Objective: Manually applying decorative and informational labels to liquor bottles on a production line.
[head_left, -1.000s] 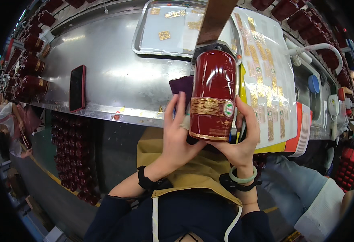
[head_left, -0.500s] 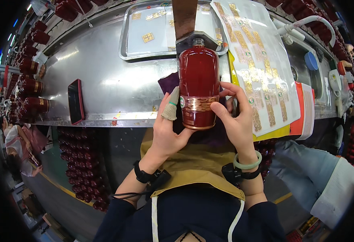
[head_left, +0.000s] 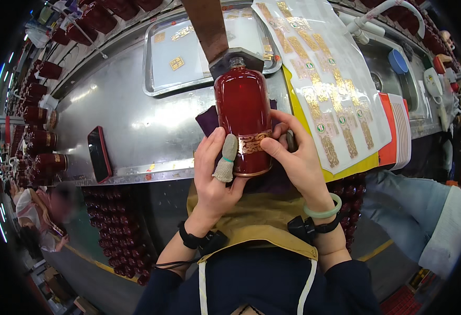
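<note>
A dark red glass bottle (head_left: 242,105) lies between my hands, its clear threaded neck pointing away from me and resting at a dark metal holder. Round its lower part runs a gold-patterned decal band (head_left: 252,142). My left hand (head_left: 209,178) grips the bottle's left side near the base; a grey cloth finger cover (head_left: 226,160) with a green band is on one finger. My right hand (head_left: 296,157) holds the right side, its thumb pressed on the decal, other fingers partly hidden behind. Something grey, which I cannot make out, shows by those fingers. A purple cloth (head_left: 207,122) lies beneath the bottle.
A brown metal post (head_left: 205,29) stands beyond the bottle. Behind it is a metal tray (head_left: 152,90) with gold decals. Decal sheets (head_left: 341,94) lie at right, near a sink with a blue cup (head_left: 397,61). A phone (head_left: 100,154) lies at left; a person sits at right.
The bottle has turned in my hands: the round green-and-white mark at its left is out of sight, and more gold pattern faces up. The whole view has shifted and tilted slightly.
</note>
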Demonstrator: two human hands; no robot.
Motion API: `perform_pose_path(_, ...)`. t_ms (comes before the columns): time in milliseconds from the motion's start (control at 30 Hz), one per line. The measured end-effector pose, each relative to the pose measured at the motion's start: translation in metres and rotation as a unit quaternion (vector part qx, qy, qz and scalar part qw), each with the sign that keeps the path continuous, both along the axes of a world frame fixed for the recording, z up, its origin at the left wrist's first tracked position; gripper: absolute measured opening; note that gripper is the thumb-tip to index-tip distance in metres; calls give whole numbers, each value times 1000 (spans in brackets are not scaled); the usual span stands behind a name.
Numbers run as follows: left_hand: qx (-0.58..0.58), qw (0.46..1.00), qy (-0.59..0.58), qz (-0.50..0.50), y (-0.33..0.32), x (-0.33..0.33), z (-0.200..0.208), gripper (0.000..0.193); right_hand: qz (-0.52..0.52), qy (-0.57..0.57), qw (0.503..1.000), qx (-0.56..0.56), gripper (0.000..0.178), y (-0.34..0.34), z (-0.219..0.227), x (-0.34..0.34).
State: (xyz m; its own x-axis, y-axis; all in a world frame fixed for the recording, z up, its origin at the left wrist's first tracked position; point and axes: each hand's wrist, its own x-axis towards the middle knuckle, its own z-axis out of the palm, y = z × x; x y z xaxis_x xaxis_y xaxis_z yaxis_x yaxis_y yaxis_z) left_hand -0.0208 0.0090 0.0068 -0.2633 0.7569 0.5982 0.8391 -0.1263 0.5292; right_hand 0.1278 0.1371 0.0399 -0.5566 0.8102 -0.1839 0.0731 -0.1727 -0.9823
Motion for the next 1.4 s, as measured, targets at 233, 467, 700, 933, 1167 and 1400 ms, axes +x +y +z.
perform_pose_path(233,-2,1000,22,6,1,2,2,65,2,-1,1000,3,61,0,5,2)
perform_pose_path(467,-20,999,-36,8,-3,1,-2,62,-1,-31,999,24,60,-2,12,-1)
perform_pose_path(700,4,997,75,-12,-5,5,9,68,-8,-31,999,10,59,-3,12,-3)
perform_pose_path(933,-21,998,54,3,-4,8,6,59,-5,-18,1000,17,60,-3,7,-3)
perform_pose_path(1167,-23,998,56,-6,-3,7,7,60,-120,99,988,-13,40,0,28,2)
perform_pose_path(1400,-10,999,36,14,-1,9,11,50,-84,-158,942,285,20,9,18,12)
